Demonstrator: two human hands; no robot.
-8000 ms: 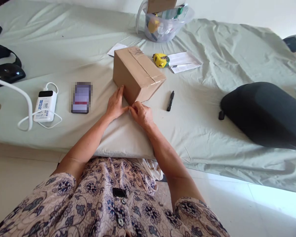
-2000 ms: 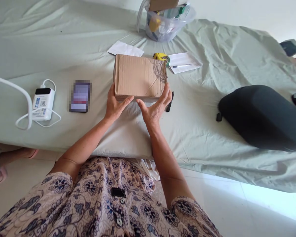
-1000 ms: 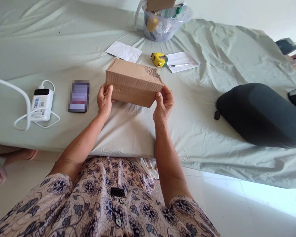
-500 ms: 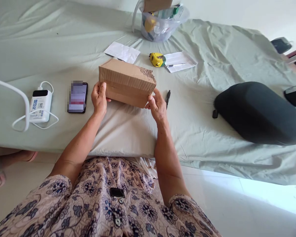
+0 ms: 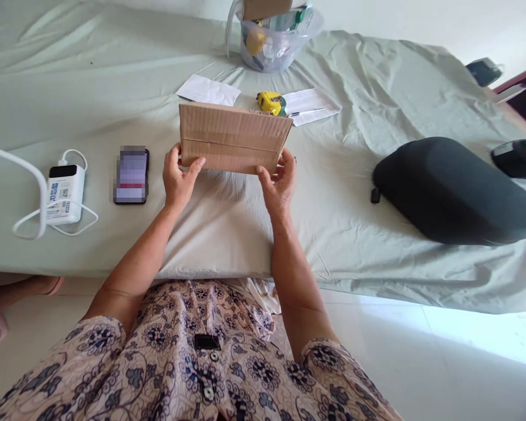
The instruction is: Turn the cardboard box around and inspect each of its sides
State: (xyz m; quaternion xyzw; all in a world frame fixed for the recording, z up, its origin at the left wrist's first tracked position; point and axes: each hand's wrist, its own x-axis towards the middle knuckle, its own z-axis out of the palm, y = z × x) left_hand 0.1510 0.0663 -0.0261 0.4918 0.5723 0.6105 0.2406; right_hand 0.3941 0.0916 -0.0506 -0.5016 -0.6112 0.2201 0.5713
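Observation:
A brown cardboard box (image 5: pixel 232 137) is held up between both hands above the sheet-covered surface, one broad face turned toward me. A crease runs across that face, and torn card shows at its top edge. My left hand (image 5: pixel 180 176) grips the lower left corner, thumb on the near face. At the lower right corner my right hand (image 5: pixel 278 181) is closed round the edge, its thumb also in front. Just behind the box lie a yellow tape measure (image 5: pixel 269 103) and a white paper (image 5: pixel 208 90). The box's far side is hidden.
On the left are a phone (image 5: pixel 132 175) and a white power bank (image 5: pixel 65 194) with cables. A clear basket (image 5: pixel 267 52) of items stands at the back. A pen (image 5: pixel 305 111) rests on another paper. Rightward sits a large black case (image 5: pixel 456 193). Someone's foot shows lower left.
Both hands have tilted the box, so its broad face now points toward me and its top is no longer seen. The thumbs have shifted inward along the lower edge. The view has moved slightly.

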